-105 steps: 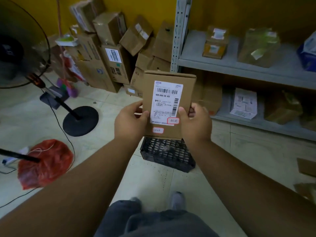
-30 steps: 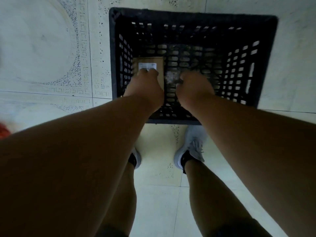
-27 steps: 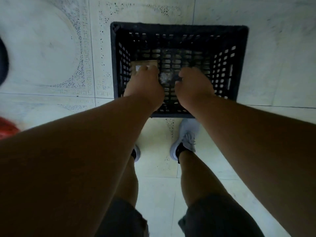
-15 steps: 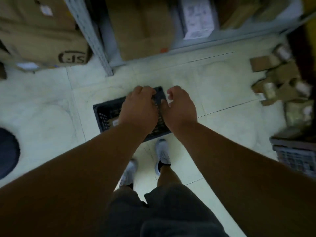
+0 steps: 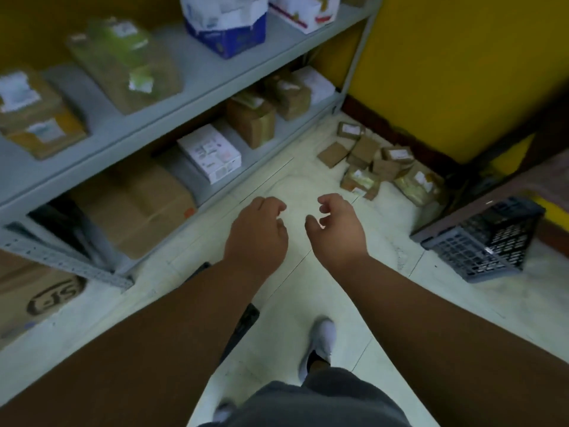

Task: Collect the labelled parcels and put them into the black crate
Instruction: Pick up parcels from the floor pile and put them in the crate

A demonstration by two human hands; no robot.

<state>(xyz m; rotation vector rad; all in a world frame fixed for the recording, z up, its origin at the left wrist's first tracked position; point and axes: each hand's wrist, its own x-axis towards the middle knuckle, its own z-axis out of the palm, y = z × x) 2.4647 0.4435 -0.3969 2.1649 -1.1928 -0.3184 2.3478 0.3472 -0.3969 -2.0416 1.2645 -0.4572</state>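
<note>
Your left hand (image 5: pixel 257 234) and right hand (image 5: pixel 337 231) hover loosely curled and empty above the floor (image 5: pixel 308 186), the black crate (image 5: pixel 244 323) mostly hidden beneath your left forearm, labelled parcels (image 5: pixel 381 167) piled near the wall.

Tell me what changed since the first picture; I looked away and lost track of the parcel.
The labelled box that both hands held up then was lowered into the black crate and let go. Now the left hand and right hand hang loosely curled and hold nothing, raised over the floor, and the view has turned right toward the parcels on the floor. The crate stayed on the floor, now mostly hidden behind the left arm.
</note>
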